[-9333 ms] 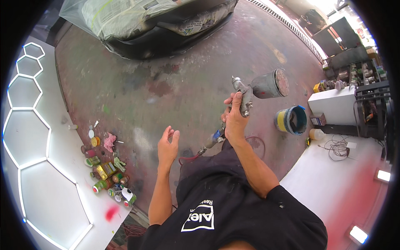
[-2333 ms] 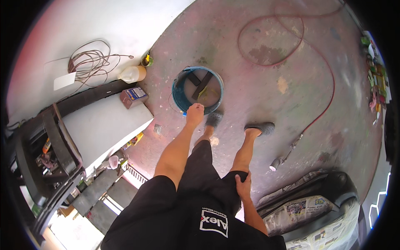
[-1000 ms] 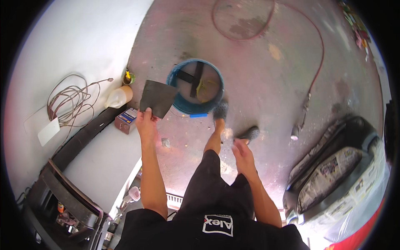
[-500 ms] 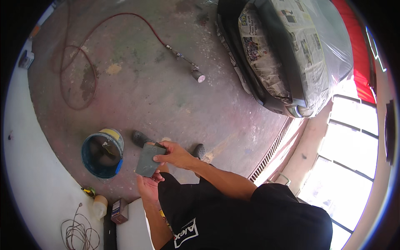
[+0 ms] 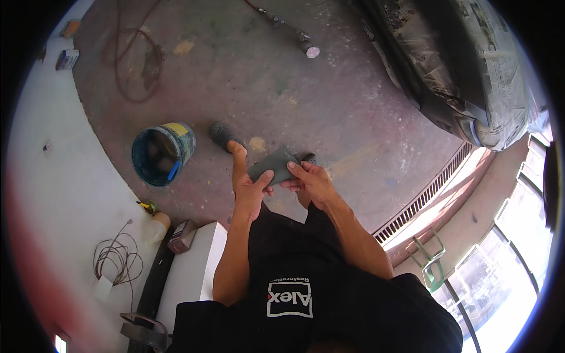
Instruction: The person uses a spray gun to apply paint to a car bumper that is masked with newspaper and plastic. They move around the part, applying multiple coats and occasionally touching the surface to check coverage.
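Note:
A dark grey sheet of sandpaper [image 5: 274,165] is stretched between my two hands, above the floor in front of my body. My left hand [image 5: 251,191] pinches its near left part, thumb on top and fingers beneath. Its right part is gripped by my right hand [image 5: 313,183], with the thumb also on top. The underside of the sheet is hidden. To the left on the floor stands a blue bucket [image 5: 188,143] with murky contents and a bright blue object at its rim.
A car [image 5: 435,65] masked with newspaper and plastic stands at the upper right. A hose [image 5: 154,88] and a torch-like tool [image 5: 309,48] lie on the floor. A floor grate [image 5: 424,193], green chair [image 5: 434,270], coiled cable [image 5: 118,259], box [image 5: 182,236] and jug [image 5: 158,228] are nearby.
My left hand has moved up onto the sandpaper and grips it from above. The sheet is now tilted and held lower-edge toward me. The view has shifted, with the car farther toward the upper right.

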Demonstrator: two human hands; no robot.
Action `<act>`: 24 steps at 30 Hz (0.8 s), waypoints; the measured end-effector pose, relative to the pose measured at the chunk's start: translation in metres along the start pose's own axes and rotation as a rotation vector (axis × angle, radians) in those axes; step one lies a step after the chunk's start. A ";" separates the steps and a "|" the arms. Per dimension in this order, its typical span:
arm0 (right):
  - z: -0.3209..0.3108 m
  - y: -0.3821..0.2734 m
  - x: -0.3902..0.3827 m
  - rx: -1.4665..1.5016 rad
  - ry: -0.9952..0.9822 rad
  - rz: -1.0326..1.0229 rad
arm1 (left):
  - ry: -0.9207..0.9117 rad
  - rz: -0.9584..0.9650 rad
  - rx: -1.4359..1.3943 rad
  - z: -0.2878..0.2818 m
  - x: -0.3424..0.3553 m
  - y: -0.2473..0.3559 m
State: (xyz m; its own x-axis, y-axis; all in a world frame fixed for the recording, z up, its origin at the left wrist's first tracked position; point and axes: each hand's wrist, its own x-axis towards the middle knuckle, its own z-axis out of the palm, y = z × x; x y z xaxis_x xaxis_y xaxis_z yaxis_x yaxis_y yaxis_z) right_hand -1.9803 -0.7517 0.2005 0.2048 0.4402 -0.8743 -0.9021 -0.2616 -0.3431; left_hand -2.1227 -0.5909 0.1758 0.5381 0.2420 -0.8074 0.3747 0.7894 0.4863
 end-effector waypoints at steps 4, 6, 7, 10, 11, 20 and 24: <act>0.011 0.006 0.027 -0.145 -0.155 -0.030 | -0.018 -0.098 -0.074 -0.039 0.004 -0.001; 0.026 0.003 0.043 -0.206 -0.242 0.005 | -0.056 -0.212 -0.228 -0.061 0.004 0.020; 0.039 0.001 0.052 -0.237 -0.284 0.025 | -0.220 -0.227 -0.239 -0.087 0.007 0.020; 0.085 0.000 0.084 -0.284 -0.346 0.099 | -0.211 -0.178 -0.189 -0.120 0.015 0.050; 0.105 0.001 0.095 -0.296 -0.243 0.093 | -0.117 -0.117 -0.157 -0.149 0.028 0.051; 0.147 0.054 0.183 -0.630 0.107 0.159 | 0.956 0.160 0.624 -0.434 0.163 0.123; 0.137 0.061 0.196 -0.876 0.178 0.158 | 0.828 0.101 0.949 -0.569 0.246 0.076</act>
State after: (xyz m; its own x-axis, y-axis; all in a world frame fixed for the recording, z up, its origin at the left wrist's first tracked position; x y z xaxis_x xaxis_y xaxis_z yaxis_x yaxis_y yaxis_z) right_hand -2.0472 -0.5640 0.0556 0.2246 0.2230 -0.9486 -0.3280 -0.8993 -0.2891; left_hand -2.3907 -0.1501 -0.1761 0.0922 0.8283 -0.5526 0.9373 0.1151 0.3289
